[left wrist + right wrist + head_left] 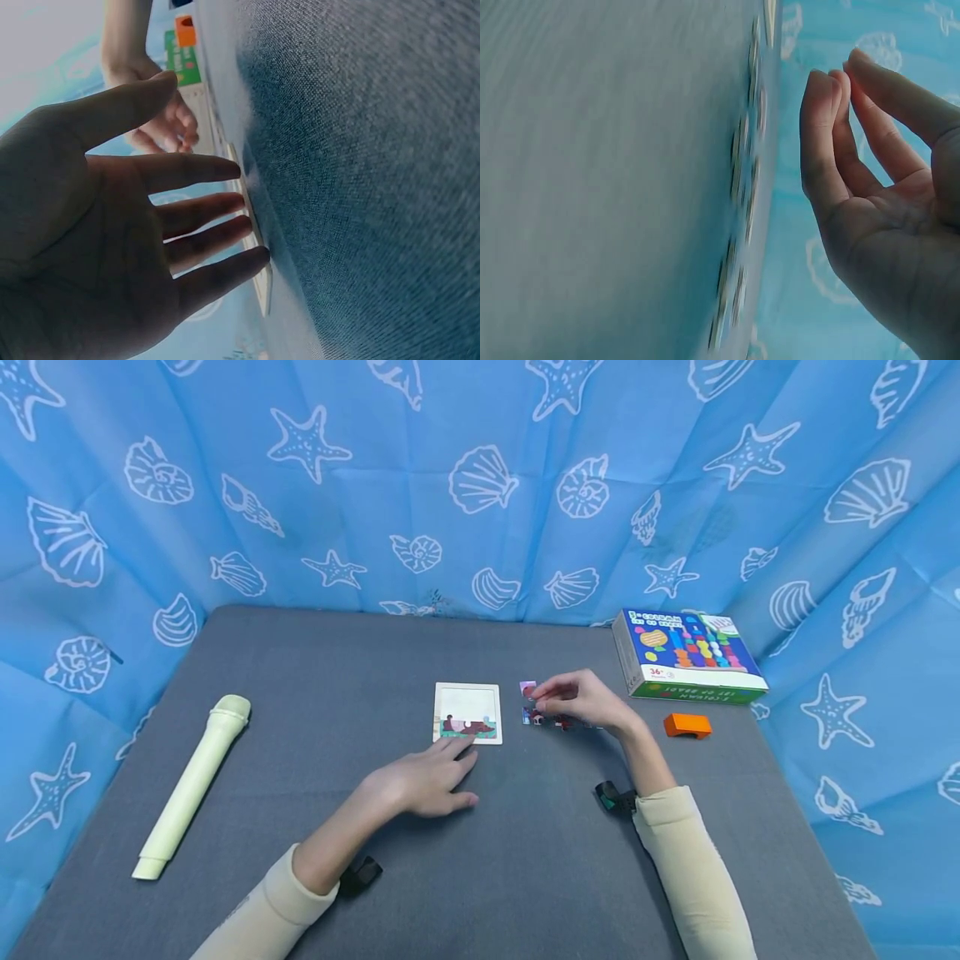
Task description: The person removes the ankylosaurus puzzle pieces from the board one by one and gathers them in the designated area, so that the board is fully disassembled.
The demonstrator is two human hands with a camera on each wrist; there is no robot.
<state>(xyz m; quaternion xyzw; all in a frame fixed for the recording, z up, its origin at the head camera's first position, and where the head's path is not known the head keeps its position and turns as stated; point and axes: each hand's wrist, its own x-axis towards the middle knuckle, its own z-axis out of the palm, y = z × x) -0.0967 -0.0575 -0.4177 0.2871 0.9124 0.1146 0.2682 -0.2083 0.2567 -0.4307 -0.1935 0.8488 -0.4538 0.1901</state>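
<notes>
A square puzzle board (467, 689) with a pale frame lies mid-table, its lower strip filled with brown and green picture pieces (468, 727). My left hand (423, 781) has its fingers spread, the fingertips at the board's near edge; the left wrist view shows them against the board's rim (261, 281). Right of the board, my right hand (581, 697) hovers over several loose puzzle pieces (527, 717), fingers bent and thumb close to them. In the right wrist view no piece shows between those fingertips (861, 56). A pinkish piece (527, 688) lies beside them; the hand partly hides others.
A colorful toy box (693, 652) stands at the back right, with an orange arch block (687, 725) in front of it. A pale green toy microphone (195, 785) lies on the left of the grey table (322, 693). A blue shell-print curtain (420, 502) hangs behind.
</notes>
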